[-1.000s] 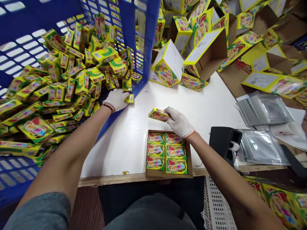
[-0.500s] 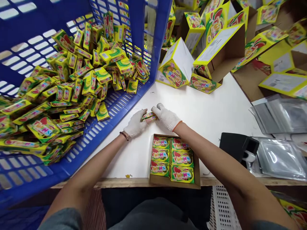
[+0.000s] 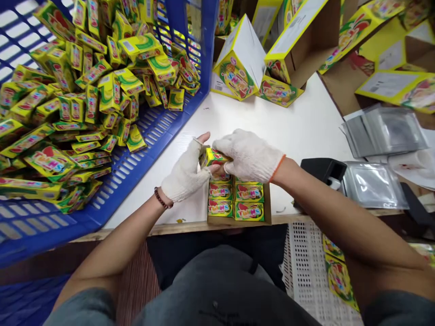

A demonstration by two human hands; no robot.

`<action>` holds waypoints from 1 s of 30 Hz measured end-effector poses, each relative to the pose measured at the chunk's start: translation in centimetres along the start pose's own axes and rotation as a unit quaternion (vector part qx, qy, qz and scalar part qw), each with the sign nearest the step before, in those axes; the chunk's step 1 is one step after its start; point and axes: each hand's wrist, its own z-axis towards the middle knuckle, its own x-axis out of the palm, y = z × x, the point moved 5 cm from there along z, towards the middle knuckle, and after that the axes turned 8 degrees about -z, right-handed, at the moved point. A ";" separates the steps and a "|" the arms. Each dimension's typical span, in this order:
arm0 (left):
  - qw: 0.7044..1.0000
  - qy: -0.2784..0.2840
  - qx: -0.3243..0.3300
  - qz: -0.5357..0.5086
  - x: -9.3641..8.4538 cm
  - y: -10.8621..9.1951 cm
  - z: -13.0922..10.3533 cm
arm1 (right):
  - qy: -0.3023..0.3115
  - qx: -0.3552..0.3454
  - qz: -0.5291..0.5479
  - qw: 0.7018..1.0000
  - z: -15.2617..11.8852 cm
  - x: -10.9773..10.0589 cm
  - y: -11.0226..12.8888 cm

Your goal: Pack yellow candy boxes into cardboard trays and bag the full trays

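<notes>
Small yellow-green boxes (image 3: 215,157) printed with fruit are between my two gloved hands, above the far end of an open carton. My right hand (image 3: 251,153) is closed over their right side, palm down, hiding part of them. My left hand (image 3: 188,174) grips the left end, thumb on the near side and fingers on the far side. How many boxes I hold cannot be made out. Below them, the brown carton (image 3: 217,220) at the table's front edge holds TWINS boxes (image 3: 249,211) in two columns. My hands cover its far end.
A blue plastic basket (image 3: 183,124) heaped with similar small boxes (image 3: 108,93) stands on the left. Larger display cartons (image 3: 238,74) are piled at the back right. Clear plastic sleeves (image 3: 372,183) and a black tape dispenser (image 3: 319,174) lie on the white table (image 3: 288,120) at right.
Both hands have brought the small boxes nearer, from the bare table to over the carton's far end. The view has shifted, so the table and basket appear higher.
</notes>
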 end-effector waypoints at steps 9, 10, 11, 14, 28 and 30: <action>0.988 -0.045 -0.140 0.042 3.7 2.3 -9.6 | 0.224 -0.053 0.141 0.963 -4.0 9.0 1.7; 0.986 -0.038 -0.159 0.042 4.3 2.8 -10.0 | 0.232 -0.051 0.124 0.963 -3.7 9.6 1.6; 0.984 -0.032 -0.171 0.038 4.7 3.2 -10.1 | 0.242 -0.052 0.112 0.962 -3.4 10.0 1.6; 0.983 -0.027 -0.177 0.033 4.8 3.1 -10.0 | 0.284 -0.066 0.090 0.952 -2.6 10.2 2.1; 0.978 -0.018 -0.202 -0.042 5.6 3.7 -11.8 | 0.274 -0.067 -0.035 0.959 -2.4 11.9 5.6; 0.979 -0.005 -0.201 -0.040 5.0 4.2 -11.4 | 0.274 -0.089 -0.054 0.956 -3.0 12.7 6.3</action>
